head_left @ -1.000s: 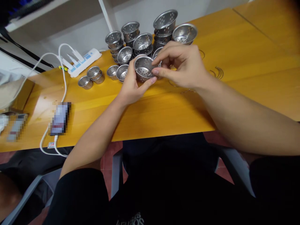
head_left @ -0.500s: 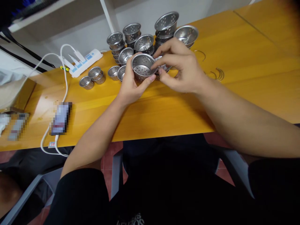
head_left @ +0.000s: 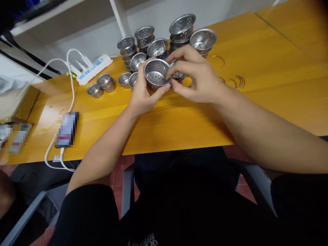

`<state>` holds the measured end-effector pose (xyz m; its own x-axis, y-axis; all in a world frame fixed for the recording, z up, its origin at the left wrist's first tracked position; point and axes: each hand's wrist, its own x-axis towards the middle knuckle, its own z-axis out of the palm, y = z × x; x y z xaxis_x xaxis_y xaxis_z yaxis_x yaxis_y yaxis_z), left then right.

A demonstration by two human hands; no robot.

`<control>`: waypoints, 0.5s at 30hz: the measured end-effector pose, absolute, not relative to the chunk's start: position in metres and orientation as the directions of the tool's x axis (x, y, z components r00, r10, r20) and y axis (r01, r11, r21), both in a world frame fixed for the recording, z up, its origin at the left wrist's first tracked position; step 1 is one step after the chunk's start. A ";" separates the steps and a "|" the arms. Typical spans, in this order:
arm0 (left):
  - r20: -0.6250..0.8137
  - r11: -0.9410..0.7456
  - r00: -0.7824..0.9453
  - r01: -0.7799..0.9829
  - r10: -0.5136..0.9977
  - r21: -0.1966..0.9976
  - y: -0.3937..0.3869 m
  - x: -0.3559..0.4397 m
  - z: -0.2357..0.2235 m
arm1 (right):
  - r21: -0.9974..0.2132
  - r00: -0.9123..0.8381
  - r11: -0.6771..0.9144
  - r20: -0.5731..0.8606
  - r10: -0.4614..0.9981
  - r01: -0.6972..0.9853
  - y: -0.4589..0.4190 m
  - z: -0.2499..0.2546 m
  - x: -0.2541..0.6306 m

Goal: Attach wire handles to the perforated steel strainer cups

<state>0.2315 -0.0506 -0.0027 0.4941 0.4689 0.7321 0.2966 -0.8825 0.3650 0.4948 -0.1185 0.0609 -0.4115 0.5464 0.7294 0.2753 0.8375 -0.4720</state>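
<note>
- Head view, centre: one cup is held by the left hand; the right hand is narrowed at its rim, grip unclear.
- Upper centre: five stacks are already formed; hidden cups cannot be counted.
- Right: at least four wires are left loose.

Marked on the small label at the front edge of the table: a 3, then a second character too blurred to tell. Printed in pale capitals on the black shirt: SO, with the rest cut off or unclear. Pixelated on the phone; too small to read on the power strip.
</note>
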 end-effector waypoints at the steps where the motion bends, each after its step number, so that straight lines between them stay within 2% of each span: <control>1: 0.732 -0.883 0.495 0.294 0.469 0.367 -0.050 0.232 -0.004 | -0.461 -0.424 0.844 0.729 0.537 0.275 -0.118 0.060 0.495; 4: 0.729 -0.885 0.502 0.278 0.465 0.372 -0.048 0.233 -0.006 | -0.443 -0.450 0.858 0.730 0.514 0.261 -0.116 0.056 0.494; 8: 0.740 -0.880 0.476 0.265 0.475 0.394 -0.046 0.234 -0.008 | -0.479 -0.448 0.834 0.704 0.551 0.272 -0.117 0.052 0.491; 11: 0.761 -0.885 0.452 0.254 0.465 0.390 -0.043 0.229 -0.004 | -0.467 -0.408 0.845 0.739 0.536 0.261 -0.120 0.056 0.492; 15: 0.813 -0.862 0.315 0.313 0.490 0.399 -0.021 0.190 0.007 | -0.515 -0.309 0.822 0.763 0.568 0.243 -0.120 0.060 0.495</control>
<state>0.1900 -0.0215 0.0068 0.3145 0.4904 0.8127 0.3130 -0.8619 0.3990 0.4954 -0.1199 0.0603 -0.3088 0.5685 0.7626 0.2429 0.8223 -0.5146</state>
